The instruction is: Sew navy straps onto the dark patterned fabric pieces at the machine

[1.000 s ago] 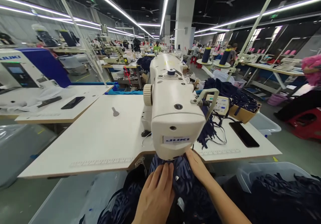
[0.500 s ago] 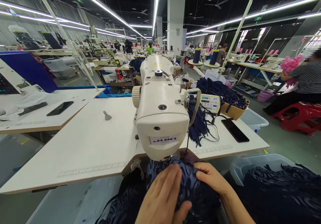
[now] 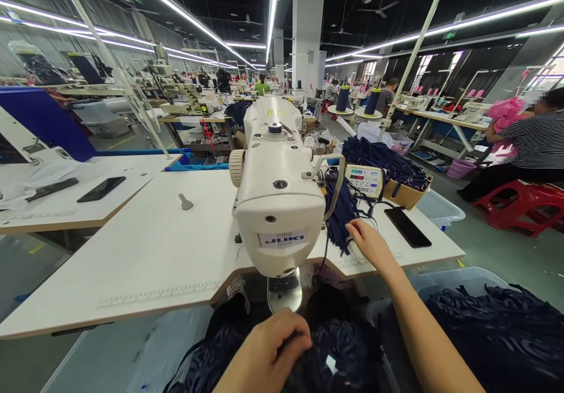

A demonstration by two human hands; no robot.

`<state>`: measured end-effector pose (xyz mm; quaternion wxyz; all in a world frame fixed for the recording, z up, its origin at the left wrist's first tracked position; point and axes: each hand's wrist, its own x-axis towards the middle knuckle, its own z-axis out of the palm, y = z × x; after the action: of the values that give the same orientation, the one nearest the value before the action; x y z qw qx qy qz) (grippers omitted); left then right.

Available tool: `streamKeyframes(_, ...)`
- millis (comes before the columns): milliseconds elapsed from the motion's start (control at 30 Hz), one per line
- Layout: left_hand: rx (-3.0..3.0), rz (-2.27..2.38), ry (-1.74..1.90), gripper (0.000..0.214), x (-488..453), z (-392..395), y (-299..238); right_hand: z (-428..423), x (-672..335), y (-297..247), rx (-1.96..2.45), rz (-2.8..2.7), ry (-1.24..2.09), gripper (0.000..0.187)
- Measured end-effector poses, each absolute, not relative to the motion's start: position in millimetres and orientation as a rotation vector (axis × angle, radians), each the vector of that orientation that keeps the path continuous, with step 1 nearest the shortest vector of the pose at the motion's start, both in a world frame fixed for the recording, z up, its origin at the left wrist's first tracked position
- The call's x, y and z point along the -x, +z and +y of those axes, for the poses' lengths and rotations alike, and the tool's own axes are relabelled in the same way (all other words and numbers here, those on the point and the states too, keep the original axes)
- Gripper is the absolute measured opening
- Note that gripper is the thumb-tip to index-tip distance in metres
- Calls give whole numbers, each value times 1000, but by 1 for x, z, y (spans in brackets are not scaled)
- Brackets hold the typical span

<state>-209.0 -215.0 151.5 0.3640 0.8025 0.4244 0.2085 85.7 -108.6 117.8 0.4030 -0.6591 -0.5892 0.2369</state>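
My right hand [image 3: 366, 241] is over the right side of the table, its fingertips pinched together at the edge of a bundle of navy fabric straps [image 3: 338, 214]. Whether a strap is between those fingers is hidden. My left hand [image 3: 275, 346] is low in front of the sewing machine [image 3: 279, 205], thumb and fingers curled together in a pinch; what they hold, if anything, does not show. Dark navy fabric pieces [image 3: 337, 346] lie below and beside it on my lap, with a small white patch among them. The machine's shiny metal bed [image 3: 284, 292] shows bare under its head.
A black phone [image 3: 408, 227] lies at the table's right, near a control box [image 3: 363, 180] and a cardboard box [image 3: 408, 193] of navy straps. A clear bin [image 3: 476, 275] of navy fabric stands lower right. A small grey tool [image 3: 185, 202] lies left. A person sits far right.
My right hand has left the navy fabric at the machine and reached forward to the straps. My left hand has drawn back and curled; the fabric is off the metal bed and lower down.
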Motion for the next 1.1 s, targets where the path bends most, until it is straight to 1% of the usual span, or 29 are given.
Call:
streamKeyframes(67,-2022,1139,644,19,217,-210,156,-84,-95,103,1710,-1396,566,20)
streamKeyframes(167,-2200,1311,777,19,221,-198,146,-71,-100,92,1662,-1328,689,30)
streamKeyframes(233,-2460,1446,865,21,219,-191,133,-80,-98,91,1568,-1287,861,35)
streamKeyframes(300,-2697,1545,964,23,215,-186,122,-99,-91,93,1431,-1232,1075,45)
streamKeyframes(400,-2863,1519,1099,14,208,-186,114,-135,-70,91,1212,-1131,1363,55)
streamKeyframes(467,-2882,1460,1150,11,204,-191,113,-158,-51,86,1111,-1064,1508,54)
streamKeyframes(600,-2877,1522,1161,24,197,-206,112,-184,-13,78,955,-955,1719,47)
streamKeyframes(633,-2864,1530,1157,24,196,-208,112,-186,-6,78,931,-927,1748,45)
streamKeyframes(733,-2782,1474,1178,18,197,-213,113,-184,10,85,956,-940,1719,39)
streamKeyframes(900,-2837,1184,1069,21,215,-207,115,-173,18,98,1084,-1223,1481,32)
streamKeyframes(1100,-2418,1105,1231,15,228,-198,103,-168,15,102,1173,-1483,1325,19)
